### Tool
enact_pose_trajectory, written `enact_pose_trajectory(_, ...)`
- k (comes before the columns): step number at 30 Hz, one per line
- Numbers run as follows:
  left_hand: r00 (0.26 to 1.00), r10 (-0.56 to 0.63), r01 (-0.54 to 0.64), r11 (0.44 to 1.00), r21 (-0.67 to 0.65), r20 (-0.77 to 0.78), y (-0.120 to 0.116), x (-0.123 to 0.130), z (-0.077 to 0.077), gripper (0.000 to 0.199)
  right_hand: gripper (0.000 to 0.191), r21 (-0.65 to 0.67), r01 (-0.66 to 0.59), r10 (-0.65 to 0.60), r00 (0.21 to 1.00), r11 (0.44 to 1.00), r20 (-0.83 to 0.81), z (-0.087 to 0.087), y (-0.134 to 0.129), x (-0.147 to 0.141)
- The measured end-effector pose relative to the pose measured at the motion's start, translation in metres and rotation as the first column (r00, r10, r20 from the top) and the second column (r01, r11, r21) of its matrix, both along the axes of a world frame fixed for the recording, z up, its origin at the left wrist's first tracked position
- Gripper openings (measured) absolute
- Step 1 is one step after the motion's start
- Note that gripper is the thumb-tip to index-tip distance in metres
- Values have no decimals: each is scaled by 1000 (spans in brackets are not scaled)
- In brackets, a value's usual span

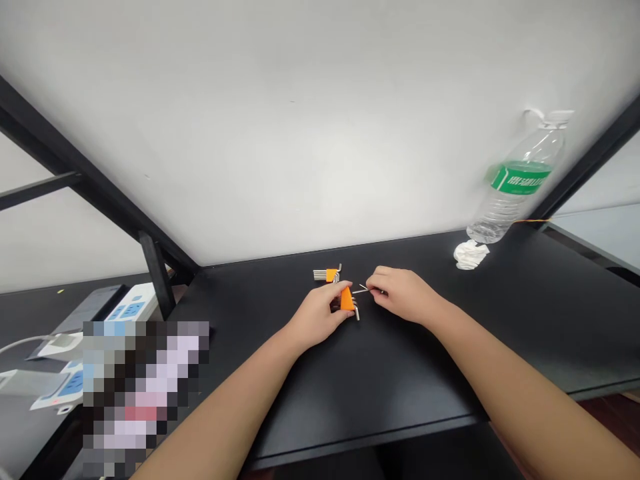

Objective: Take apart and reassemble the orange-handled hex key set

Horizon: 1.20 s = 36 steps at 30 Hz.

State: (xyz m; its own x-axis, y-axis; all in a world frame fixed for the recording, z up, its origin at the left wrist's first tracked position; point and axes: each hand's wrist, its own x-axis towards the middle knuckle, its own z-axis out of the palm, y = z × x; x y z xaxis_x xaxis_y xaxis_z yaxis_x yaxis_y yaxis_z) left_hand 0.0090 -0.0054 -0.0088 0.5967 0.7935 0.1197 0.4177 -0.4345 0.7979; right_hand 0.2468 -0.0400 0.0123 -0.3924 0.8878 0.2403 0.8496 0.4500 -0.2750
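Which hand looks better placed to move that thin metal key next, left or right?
Probably the right hand: its fingers pinch the thin metal key, while the left hand is occupied gripping the orange holder.

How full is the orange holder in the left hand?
Not empty: at least one bent metal key pokes out of the orange holder. Whether it's full, I cannot tell; the left hand covers part of it.
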Motion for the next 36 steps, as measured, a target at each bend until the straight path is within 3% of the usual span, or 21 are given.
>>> enact_pose_trajectory(4,1000,4,-4,1000,-3,-1,0,0,0,52,19,-8,-89,89,994,996,-71,2,-2,-1)
enact_pose_trajectory(13,1000,23,-23,1000,-9,-6,0,0,2,52,20,18,-144,145,980,989,-136,-1,-2,0)
enact_pose_trajectory(36,1000,-1,1,1000,-16,-23,-2,0,1,52,22,31,-160,163,964,987,-210,4,-7,6)
